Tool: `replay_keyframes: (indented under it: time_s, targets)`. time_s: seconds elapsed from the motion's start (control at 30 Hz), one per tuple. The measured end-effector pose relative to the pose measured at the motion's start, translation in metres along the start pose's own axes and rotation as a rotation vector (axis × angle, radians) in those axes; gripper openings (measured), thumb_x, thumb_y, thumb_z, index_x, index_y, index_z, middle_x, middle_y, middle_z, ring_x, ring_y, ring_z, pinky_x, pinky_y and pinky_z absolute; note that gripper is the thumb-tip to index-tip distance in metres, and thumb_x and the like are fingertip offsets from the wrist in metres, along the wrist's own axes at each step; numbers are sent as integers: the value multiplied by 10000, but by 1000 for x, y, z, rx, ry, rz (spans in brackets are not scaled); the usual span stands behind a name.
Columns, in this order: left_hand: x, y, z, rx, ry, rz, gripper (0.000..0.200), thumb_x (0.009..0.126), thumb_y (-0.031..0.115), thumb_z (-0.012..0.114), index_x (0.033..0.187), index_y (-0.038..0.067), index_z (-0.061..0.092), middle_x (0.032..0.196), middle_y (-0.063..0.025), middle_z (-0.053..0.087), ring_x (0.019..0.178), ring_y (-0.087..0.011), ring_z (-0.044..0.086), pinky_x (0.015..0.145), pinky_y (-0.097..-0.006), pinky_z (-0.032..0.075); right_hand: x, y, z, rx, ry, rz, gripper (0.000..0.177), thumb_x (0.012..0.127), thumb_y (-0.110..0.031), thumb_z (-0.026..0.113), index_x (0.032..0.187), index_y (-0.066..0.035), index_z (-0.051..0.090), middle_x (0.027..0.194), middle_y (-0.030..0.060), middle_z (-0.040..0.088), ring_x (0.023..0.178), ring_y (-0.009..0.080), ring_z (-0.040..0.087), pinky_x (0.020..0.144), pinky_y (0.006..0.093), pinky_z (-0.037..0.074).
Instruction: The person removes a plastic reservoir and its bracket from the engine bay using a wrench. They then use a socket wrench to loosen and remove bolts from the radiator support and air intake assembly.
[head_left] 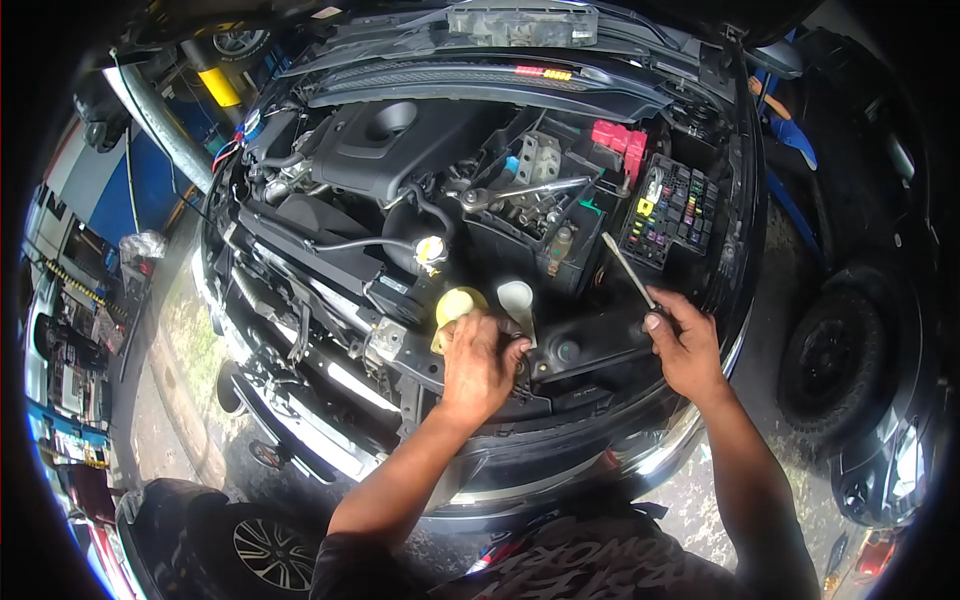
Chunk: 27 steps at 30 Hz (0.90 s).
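Observation:
I lean over a car's open engine bay (400, 160). My left hand (478, 362) rests on the front panel, fingers curled beside a yellow cap (458, 303) and a pale funnel-shaped filler neck (518, 298); what it grips is hidden under the fingers. My right hand (685, 340) holds the lower end of a thin metal rod-like tool (626, 268), which slants up toward the open fuse box (672, 213).
A red battery terminal cover (620, 140) sits behind the fuse box. A white reservoir cap (430, 250) lies left of the yellow cap. A dark car with a wheel (835, 365) stands to the right. Workshop shelves (75, 320) are at far left.

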<state>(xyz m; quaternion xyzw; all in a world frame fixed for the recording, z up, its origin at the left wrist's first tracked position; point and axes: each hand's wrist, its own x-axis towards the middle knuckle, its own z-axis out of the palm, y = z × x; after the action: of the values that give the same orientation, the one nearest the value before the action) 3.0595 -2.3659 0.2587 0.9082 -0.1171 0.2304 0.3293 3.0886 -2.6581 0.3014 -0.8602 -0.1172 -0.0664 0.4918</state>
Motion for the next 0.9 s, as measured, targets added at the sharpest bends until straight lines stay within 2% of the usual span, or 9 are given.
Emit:
replay_keyframes:
  time_s: [0.13,0.3,0.43,0.57,0.6,0.7,0.77,0.8,0.9]
  targets:
    - [28,3,-10,-37,122,69,247,898,284,751,1010,76,678,1005,-74,648,970,-297,594,917,-427,358,1,-1,0,34,35,11,308,960,-110,674,1252,-11,667,1124,191,733,1046,326,729,910,353,541]
    - [128,-5,-3,219,206,166,246,906,281,743,1037,78,700,994,-87,660,981,-310,588,892,-437,379,2,0,-1,44,42,-4,313,963,-124,681,1255,-9,664,1113,194,736,1025,327,735,899,358,548]
    - [163,-14,9,329,93,161,216,882,248,755,1015,83,710,1036,-67,661,1047,-299,589,956,-471,364,2,-4,-3,57,37,17,317,964,-125,680,1259,-11,661,1119,201,735,1030,336,733,909,361,547]
    - [154,-11,-6,251,55,224,244,865,231,771,1039,70,712,1039,-103,661,983,-352,605,878,-469,438,2,0,-2,61,39,0,315,961,-121,681,1256,-12,662,1131,204,733,1027,338,733,910,363,549]
    - [146,-9,-16,187,-102,158,240,853,144,750,1079,73,709,1066,-122,663,1036,-381,615,932,-481,466,3,1,-1,60,43,-15,314,960,-119,681,1255,-12,662,1133,205,733,1025,339,733,909,363,549]
    - [124,-8,-37,89,-595,300,405,820,51,698,1220,112,677,1167,-137,645,1147,-369,606,1016,-480,470,3,-1,-2,70,33,2,315,957,-114,681,1253,-7,662,1140,207,731,1037,344,730,914,366,548]
    - [110,-5,-38,381,-756,425,589,795,26,645,1367,163,606,1311,-135,601,1242,-328,583,1072,-466,470,4,-5,-2,74,18,30,315,957,-112,680,1253,-4,661,1136,208,732,1047,349,727,919,366,547]
    - [103,-15,-30,512,-815,499,643,823,79,649,1443,215,545,1421,-118,546,1295,-306,560,1078,-457,475,3,-7,-3,74,11,42,315,957,-110,680,1252,-3,661,1134,209,732,1052,351,726,921,366,547]
    - [106,-32,-7,485,-936,554,583,850,114,644,1417,235,577,1420,-120,562,1296,-314,570,1084,-456,469,3,-6,-2,65,28,15,313,954,-105,680,1248,1,660,1124,211,734,1049,357,727,914,368,549]
